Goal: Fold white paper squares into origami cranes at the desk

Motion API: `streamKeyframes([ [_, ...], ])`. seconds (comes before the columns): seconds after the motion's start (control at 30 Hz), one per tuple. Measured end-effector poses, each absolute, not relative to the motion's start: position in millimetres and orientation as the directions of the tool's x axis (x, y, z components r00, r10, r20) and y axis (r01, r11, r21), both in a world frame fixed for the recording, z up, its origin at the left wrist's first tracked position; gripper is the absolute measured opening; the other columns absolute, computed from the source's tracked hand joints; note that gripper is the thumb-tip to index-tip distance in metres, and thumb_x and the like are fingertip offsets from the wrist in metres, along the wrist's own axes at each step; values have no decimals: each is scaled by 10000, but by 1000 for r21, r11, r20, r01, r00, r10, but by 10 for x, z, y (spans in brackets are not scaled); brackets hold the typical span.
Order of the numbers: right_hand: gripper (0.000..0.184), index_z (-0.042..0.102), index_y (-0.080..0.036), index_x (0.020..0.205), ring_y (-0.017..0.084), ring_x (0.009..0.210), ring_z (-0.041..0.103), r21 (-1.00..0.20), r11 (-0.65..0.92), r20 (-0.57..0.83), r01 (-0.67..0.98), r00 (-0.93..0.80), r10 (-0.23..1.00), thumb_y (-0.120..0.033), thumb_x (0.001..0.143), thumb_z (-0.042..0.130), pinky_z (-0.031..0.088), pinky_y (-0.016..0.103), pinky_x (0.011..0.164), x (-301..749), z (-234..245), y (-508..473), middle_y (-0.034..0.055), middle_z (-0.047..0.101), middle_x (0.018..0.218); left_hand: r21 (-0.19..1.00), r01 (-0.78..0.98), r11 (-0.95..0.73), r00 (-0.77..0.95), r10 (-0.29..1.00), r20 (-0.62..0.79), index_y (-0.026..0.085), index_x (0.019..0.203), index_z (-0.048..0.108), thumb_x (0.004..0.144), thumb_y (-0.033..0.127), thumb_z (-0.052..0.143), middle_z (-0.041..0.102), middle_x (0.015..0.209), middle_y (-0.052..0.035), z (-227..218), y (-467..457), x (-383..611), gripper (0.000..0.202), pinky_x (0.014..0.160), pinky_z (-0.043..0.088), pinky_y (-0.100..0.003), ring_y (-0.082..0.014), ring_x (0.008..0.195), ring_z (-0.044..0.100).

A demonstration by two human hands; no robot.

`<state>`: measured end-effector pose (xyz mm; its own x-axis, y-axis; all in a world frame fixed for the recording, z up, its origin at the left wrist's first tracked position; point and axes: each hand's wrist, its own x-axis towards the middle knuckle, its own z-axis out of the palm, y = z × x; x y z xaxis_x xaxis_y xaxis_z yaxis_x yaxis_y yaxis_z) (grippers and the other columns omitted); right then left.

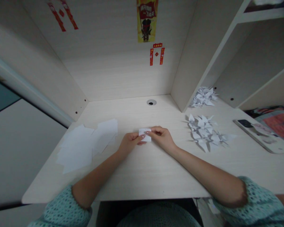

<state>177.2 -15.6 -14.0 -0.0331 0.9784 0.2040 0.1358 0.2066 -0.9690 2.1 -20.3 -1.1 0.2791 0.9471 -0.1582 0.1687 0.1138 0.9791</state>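
Observation:
A small folded square of white paper [145, 137] is held just above the middle of the desk [142, 176]. My left hand [130, 141] pinches its left side, thumb on top and fingers beneath. At the right edge my right hand [162, 136] pinches the same paper between thumb and fingers. Loose white paper sheets [78, 153] lie overlapping to the left of my left hand. On the right, several folded white paper cranes [203, 132] stand in a cluster, apart from my right hand.
More folded paper cranes [204, 96] are heaped by the upright panel [203, 53] at the back right. A phone [262, 135] lies at the far right near a red cloth [280, 123]. A round cable hole [151, 102] is near the back wall.

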Motion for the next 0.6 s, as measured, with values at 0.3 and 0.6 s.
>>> streamKeyframes([
  [0.3,228,722,-175,676,157,623,556,-995,87,86,51,-28,996,-403,662,722,405,271,576,1757,-81,-172,27,664,654,956,286,70,292,943,-156,129,896,718,774,400,609,737,804,-64,-8,-209,23,317,690,528,-285,-203,742,693],
  [0.6,232,705,-171,628,133,573,517,-999,37,37,-11,-57,998,-401,649,731,363,249,521,1755,-68,-170,18,649,614,953,295,65,292,944,-155,143,890,718,750,422,635,735,814,-52,-1,-219,34,322,685,533,-285,-189,728,685],
])
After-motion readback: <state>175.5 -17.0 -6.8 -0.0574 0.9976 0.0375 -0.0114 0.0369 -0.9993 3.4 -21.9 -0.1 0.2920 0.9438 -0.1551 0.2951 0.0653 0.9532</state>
